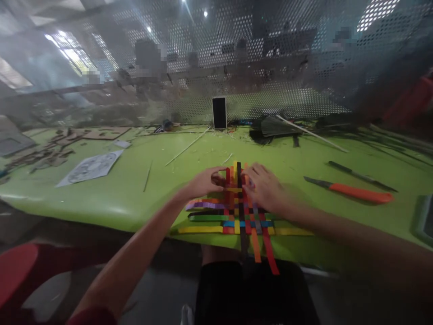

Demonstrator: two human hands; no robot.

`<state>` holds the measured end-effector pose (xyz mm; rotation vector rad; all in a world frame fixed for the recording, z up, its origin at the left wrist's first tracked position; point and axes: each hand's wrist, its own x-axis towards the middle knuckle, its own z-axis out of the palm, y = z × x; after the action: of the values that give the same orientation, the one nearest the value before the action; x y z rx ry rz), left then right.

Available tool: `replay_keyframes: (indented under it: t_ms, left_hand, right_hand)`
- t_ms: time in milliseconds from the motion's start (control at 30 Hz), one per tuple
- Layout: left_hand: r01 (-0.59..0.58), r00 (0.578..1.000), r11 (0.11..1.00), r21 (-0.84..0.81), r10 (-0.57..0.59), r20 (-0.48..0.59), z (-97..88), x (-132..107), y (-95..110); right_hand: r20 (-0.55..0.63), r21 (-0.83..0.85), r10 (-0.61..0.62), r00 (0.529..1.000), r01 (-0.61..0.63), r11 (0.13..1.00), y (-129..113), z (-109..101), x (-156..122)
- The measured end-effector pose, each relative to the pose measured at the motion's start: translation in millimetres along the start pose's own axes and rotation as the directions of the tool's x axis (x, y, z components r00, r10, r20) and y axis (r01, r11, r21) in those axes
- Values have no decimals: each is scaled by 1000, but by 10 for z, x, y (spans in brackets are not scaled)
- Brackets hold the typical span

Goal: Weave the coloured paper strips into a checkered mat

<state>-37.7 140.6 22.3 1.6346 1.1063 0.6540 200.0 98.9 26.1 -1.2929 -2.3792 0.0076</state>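
A woven mat of coloured strips lies near the front edge of the green table, with red, orange, yellow, black, blue, green and purple bands crossing. Loose strip ends stick out to the left, and a few hang toward my lap. At the mat's far left corner my left hand curls thumb and fingers around the strip ends. My right hand bends over the far right part, its fingertips pressed on the strips beside the black one. What exactly lies under the fingers is partly hidden.
An orange-handled knife and a dark slim blade lie to the right. A phone stands against the perforated screen. Dark strips, a printed sheet and brown scraps lie farther back. A red stool is at lower left.
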Motion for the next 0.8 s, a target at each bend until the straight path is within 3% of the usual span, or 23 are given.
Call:
replay_keyframes:
  t_ms: [167, 433, 600, 700, 800]
  left_hand:
    - [-2, 1000, 1000, 1, 2, 22, 92, -109, -10]
    - [-14, 987, 997, 82, 28, -161, 248, -305, -58]
    - [-53, 957, 971, 234, 117, -266, 301, -391, -104]
    - [-83, 950, 928, 364, 184, -253, 302, -405, -117]
    - [-94, 946, 918, 384, 203, -254, 302, -396, -144]
  right_hand:
    - [107, -151, -47, 993, 63, 987, -24, 227, -34]
    - [97, -245, -115, 989, 136, 960, -63, 215, -48]
    - [134, -6, -172, 976, 174, 985, -68, 194, -19]
    - [135, 160, -70, 988, 48, 986, -129, 149, 69]
    - [203, 296, 82, 976, -141, 945, -202, 126, 195]
